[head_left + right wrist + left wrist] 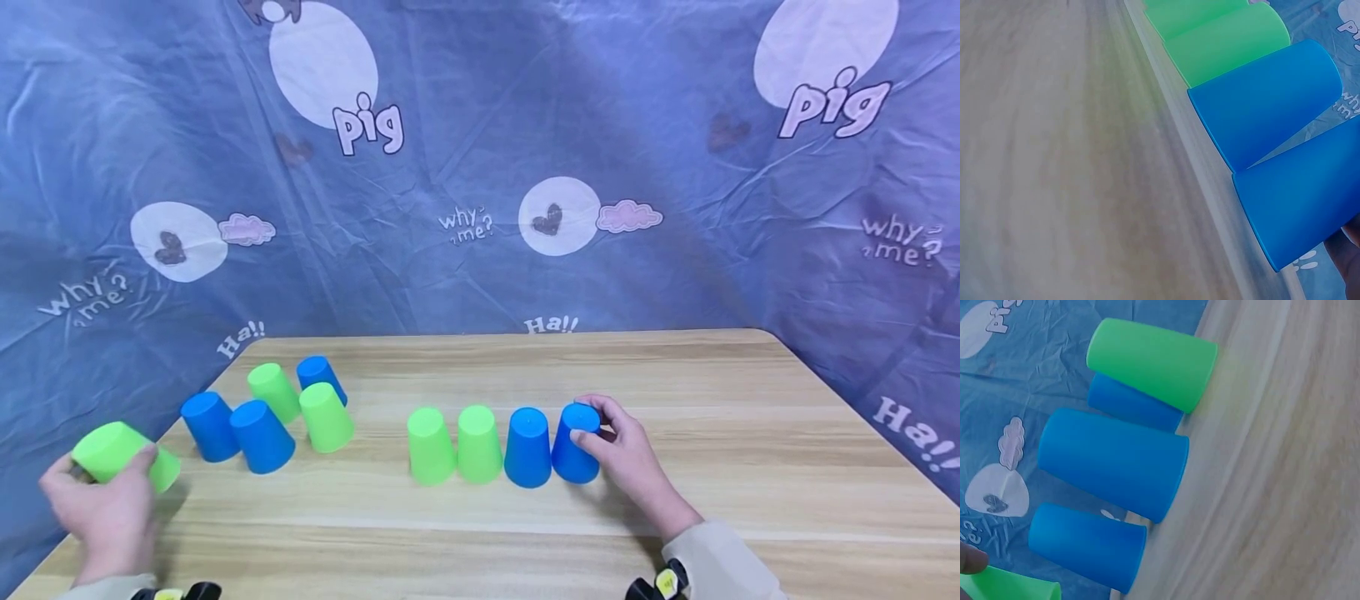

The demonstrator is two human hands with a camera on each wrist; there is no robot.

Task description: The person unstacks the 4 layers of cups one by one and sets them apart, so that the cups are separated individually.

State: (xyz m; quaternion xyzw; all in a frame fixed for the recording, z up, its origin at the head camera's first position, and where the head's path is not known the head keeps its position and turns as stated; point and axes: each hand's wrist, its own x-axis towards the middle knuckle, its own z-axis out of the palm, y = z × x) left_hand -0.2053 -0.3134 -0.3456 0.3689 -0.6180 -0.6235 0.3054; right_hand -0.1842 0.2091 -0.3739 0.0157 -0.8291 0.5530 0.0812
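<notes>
My left hand [108, 508] grips a green cup [112, 450], tilted, at the left edge of the table; part of that cup and a fingertip show at the lower left of the left wrist view. On the right, my right hand [622, 446] pinches an upside-down blue cup [576, 454] between thumb and fingers. That cup is the right end of a row on the table: beside it stand another blue cup [528, 454], a green cup [479, 450] and a further green cup [431, 450]. In the right wrist view the held blue cup [1304, 194] sits close against its neighbour.
Upside-down cups cluster at the left: a blue cup [210, 429], a second blue cup [262, 442], a green cup [327, 425], a green cup behind [273, 392] and a partly hidden blue cup [315, 372]. A printed blue cloth [420, 275] hangs behind the wooden table [375, 550].
</notes>
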